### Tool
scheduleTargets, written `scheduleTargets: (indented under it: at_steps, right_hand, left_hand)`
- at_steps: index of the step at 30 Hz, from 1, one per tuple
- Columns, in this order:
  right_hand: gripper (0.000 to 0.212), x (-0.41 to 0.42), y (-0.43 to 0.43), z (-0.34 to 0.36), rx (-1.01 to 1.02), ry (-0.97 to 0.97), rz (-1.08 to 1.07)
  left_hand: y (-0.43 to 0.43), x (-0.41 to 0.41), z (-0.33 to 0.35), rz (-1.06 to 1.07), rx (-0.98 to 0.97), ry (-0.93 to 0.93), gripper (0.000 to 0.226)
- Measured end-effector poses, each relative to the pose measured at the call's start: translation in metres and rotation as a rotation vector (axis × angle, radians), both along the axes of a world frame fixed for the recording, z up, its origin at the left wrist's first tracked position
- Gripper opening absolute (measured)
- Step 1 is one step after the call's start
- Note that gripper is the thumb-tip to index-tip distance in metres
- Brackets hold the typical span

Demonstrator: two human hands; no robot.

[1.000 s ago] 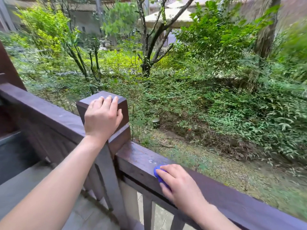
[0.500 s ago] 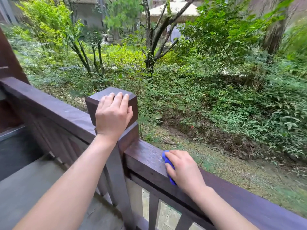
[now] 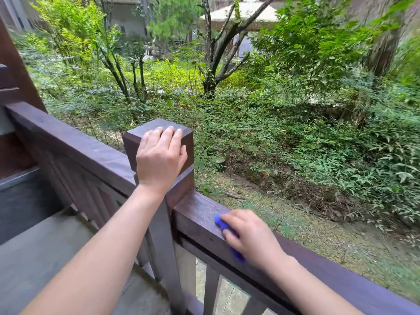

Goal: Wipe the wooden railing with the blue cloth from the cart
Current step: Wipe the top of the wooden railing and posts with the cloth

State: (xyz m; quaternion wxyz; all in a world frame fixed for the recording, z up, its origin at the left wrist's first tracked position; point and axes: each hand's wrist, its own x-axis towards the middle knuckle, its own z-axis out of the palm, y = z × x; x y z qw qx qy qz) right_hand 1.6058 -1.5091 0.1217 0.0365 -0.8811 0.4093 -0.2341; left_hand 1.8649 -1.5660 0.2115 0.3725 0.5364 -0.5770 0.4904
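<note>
A dark brown wooden railing [image 3: 195, 214] runs from the left edge down to the lower right, broken by a square post [image 3: 136, 137]. My right hand [image 3: 252, 237] presses a blue cloth [image 3: 220, 221] onto the top rail just right of the post; its fingers curl over the cloth, which shows at the fingertips and under the palm. My left hand [image 3: 160, 160] rests on the post's cap with the fingers laid over its top and holds nothing. The cart is not in view.
Vertical balusters [image 3: 211, 289] stand under the rail. A grey deck floor [image 3: 29, 253] lies at the lower left. Beyond the railing the ground drops to a garden slope with shrubs and a forked tree [image 3: 211, 64]. A dark wooden column [image 3: 13, 64] rises at the far left.
My right hand has slid the blue cloth a little along the rail near the post. The camera has shifted so post and hands sit further right in view. My left hand stays on the post.
</note>
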Motion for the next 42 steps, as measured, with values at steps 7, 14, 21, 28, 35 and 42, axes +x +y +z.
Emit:
scheduleTargets:
  at_steps: [7,14,21,28,35,42]
  right_hand:
    - [0.027,0.044,0.004,-0.011,-0.019,0.052,0.222]
    - [0.031,0.071,-0.032,0.002,0.015,0.022,-0.077]
    - [0.029,0.068,-0.061,0.006,0.067,0.043,-0.12]
    - [0.032,0.077,-0.02,-0.011,0.007,0.032,0.179]
    - [0.025,0.09,-0.032,0.001,0.055,0.023,-0.143]
    - [0.025,0.044,-0.009,0.0,-0.026,0.013,-0.005]
  left_hand:
    - [0.0,0.001,0.0,0.005,-0.006,-0.004,0.027]
    - [0.001,-0.002,0.002,-0.006,-0.005,0.0,0.027]
    - [0.001,-0.002,0.002,-0.008,-0.015,-0.005,0.026]
    - [0.002,-0.001,-0.002,-0.05,-0.031,0.005,0.024]
    - [-0.001,-0.001,-0.001,-0.086,-0.042,0.032,0.022]
    - [-0.001,0.004,-0.002,-0.131,-0.015,0.049,0.021]
